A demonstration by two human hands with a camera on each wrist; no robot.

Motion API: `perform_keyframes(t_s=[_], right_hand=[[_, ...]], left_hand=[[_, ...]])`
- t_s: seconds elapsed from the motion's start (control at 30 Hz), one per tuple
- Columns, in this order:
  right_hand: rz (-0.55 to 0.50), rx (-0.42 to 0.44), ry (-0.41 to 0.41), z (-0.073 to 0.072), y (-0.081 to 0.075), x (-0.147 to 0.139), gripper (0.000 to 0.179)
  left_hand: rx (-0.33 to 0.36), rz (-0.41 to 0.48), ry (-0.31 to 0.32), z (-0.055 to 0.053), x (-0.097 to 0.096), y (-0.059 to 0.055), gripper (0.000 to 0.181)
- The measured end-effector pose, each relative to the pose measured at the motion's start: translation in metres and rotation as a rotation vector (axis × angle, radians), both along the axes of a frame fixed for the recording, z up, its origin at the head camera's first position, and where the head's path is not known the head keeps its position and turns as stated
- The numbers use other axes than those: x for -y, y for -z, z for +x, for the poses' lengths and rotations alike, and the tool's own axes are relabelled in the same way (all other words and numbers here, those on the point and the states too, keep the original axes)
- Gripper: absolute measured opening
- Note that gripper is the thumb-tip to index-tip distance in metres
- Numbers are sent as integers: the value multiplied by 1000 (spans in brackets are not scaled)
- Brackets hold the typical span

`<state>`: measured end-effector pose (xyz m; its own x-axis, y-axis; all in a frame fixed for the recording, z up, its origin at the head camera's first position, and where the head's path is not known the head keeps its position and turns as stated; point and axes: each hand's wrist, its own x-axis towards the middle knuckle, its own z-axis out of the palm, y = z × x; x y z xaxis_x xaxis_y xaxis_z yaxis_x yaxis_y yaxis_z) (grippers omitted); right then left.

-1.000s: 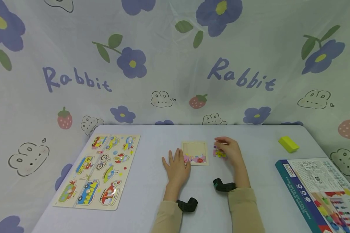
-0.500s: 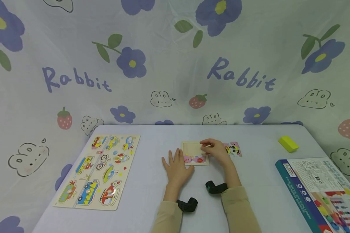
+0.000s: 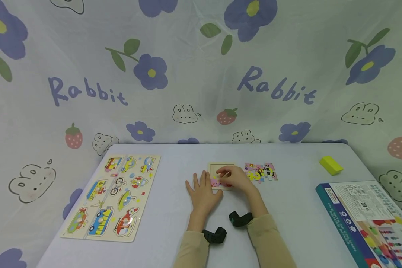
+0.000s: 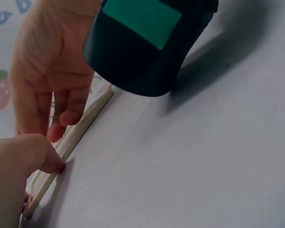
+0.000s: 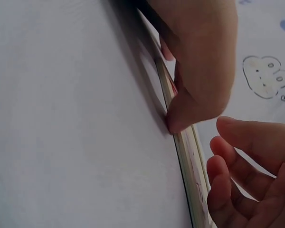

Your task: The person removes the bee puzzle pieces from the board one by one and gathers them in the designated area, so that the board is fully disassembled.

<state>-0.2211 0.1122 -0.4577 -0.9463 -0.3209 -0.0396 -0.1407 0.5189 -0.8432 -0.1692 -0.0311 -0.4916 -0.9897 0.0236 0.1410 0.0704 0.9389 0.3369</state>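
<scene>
A small square wooden puzzle tray lies at the middle of the table in the head view, with pink picture pieces along its lower part. My left hand rests flat beside it, fingers spread; in the left wrist view its thumb presses against the tray's near edge. My right hand is over the tray with bent fingers, fingertips pointing at the pink pieces. In the right wrist view the fingers are curved and close together. I cannot tell whether a puzzle piece is between them.
Right of the tray lie more jigsaw pieces in pink, yellow and black. A vehicle peg puzzle board lies at the left. A yellow block and a toy box are at the right. Black cameras sit on both wrists.
My right hand has moved left from the loose jigsaw pieces to above the tray, uncovering those pieces. My left hand stays in place beside the tray, its thumb slightly further out.
</scene>
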Motion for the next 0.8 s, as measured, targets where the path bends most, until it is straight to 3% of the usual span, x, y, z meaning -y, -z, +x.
perform_keyframes(t_s=[0.47, 0.8], right_hand=[[217, -54, -73, 7, -2, 12, 42], [185, -46, -83, 9, -4, 14, 38]], left_hand=[[5, -5, -1, 0, 0, 0, 77], [0, -10, -1, 0, 0, 2, 77]])
